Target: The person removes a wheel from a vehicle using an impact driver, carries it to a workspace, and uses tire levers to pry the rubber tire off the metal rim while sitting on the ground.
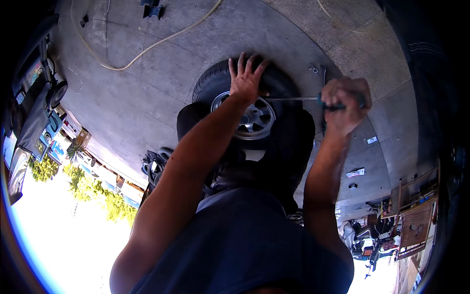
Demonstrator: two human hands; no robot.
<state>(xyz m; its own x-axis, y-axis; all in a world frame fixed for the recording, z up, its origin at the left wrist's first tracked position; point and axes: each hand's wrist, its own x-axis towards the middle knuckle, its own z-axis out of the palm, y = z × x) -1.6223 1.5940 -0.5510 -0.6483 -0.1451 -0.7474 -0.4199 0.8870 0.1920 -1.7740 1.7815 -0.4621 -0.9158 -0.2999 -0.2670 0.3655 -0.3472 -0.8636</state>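
A black tyre (pixel 208 82) on a silver spoked wheel rim (pixel 267 120) lies flat on the floor between my knees. My left hand (pixel 246 81) presses on it with spread fingers, the palm near the rim's edge and the fingertips across the sidewall. To the right, my right hand (pixel 345 100) is wrapped round the teal handle of a screwdriver and looks slightly blurred. The screwdriver's long thin shaft (pixel 296 99) reaches left, level with the tyre, to the rim's edge beside my left hand. My left hand partly hides its tip.
A pale hose (pixel 164 40) curves across the floor ahead. Small metal tools (pixel 323 73) lie right of the tyre, and a blue metal piece (pixel 152 11) sits at the far edge. Scraps of paper (pixel 356 173) are on the right. Cluttered parts (pixel 367 235) stand by a wooden rack (pixel 416 228).
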